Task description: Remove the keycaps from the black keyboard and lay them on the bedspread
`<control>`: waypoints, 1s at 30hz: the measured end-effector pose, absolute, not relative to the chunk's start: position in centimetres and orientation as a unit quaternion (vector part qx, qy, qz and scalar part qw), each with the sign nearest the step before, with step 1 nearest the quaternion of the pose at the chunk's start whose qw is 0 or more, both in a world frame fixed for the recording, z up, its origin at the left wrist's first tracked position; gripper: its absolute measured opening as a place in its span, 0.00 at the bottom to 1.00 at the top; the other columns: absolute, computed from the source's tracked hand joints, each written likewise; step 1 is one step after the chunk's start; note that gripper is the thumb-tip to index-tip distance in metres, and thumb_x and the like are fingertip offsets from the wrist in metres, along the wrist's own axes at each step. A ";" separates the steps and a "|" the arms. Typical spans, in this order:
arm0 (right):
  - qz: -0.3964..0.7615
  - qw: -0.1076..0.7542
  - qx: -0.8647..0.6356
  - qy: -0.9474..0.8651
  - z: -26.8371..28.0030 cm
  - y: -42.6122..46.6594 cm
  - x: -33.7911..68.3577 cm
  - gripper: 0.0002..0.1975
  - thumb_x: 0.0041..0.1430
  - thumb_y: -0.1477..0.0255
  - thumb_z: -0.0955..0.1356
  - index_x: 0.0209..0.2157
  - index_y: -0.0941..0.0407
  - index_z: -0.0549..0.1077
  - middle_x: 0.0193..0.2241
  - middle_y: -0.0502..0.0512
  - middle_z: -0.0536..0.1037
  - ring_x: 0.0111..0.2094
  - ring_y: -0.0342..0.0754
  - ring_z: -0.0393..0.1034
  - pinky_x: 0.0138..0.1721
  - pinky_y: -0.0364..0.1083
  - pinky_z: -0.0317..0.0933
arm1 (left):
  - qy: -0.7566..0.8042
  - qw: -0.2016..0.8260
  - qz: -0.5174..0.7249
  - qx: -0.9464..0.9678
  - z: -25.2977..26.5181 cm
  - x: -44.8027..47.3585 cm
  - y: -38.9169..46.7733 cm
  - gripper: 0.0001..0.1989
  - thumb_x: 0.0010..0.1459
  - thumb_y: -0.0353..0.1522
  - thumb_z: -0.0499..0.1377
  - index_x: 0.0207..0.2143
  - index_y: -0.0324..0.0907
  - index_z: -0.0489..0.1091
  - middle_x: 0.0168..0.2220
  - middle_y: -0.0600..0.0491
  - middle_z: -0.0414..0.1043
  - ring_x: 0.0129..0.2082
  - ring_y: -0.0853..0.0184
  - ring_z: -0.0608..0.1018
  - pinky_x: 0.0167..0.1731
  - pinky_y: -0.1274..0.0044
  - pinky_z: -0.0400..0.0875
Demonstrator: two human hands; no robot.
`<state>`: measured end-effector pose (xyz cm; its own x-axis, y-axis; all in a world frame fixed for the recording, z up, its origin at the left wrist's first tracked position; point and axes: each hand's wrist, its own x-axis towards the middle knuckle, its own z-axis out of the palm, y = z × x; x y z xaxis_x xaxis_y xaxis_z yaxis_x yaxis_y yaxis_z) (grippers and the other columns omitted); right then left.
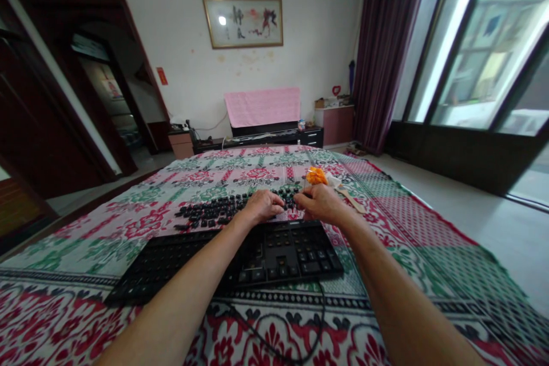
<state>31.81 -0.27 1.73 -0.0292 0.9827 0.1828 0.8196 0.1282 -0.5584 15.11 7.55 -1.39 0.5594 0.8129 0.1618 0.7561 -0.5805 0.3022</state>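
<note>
A black keyboard (278,243) lies on the patterned cloth (148,223) in front of the person, its cable (323,310) looped on the near side, and a long spread of loose keycaps (210,211) lies just beyond it. The work looks partway through: some keys sit in the board, most clearly at its right end, while other positions seem bare and many caps are off it. The exact count is too small to tell. The left hand (265,205) is over the right part of the spread, fingers bent down; whether they grasp a cap cannot be told. The right hand (321,202) is just beside it, thumb and forefinger drawn close together, any cap between them unclear. An orange bundle (316,175) lies just beyond the right hand.
</note>
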 end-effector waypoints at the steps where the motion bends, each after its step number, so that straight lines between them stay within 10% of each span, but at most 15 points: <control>1: 0.148 0.268 -0.642 -0.703 1.8 -0.3 31.8 0.15 0.54 0.66 0.59 0.22 0.59 0.71 0.15 0.53 0.73 0.20 0.41 0.65 0.21 0.38 0.53 | 0.446 0.090 0.135 0.880 -1.4 15.2 7.5 0.13 0.45 0.37 0.57 0.35 0.48 0.76 0.30 0.57 0.77 0.31 0.70 0.75 0.31 0.82 0.64; 30: 0.133 0.250 -0.645 -0.710 1.8 -0.4 31.7 0.15 0.53 0.67 0.60 0.22 0.59 0.72 0.15 0.54 0.73 0.20 0.42 0.65 0.21 0.39 0.52 | 0.442 0.008 0.055 0.895 -0.8 16.6 6.3 0.12 0.43 0.33 0.56 0.31 0.51 0.76 0.31 0.56 0.77 0.34 0.64 0.76 0.32 0.80 0.64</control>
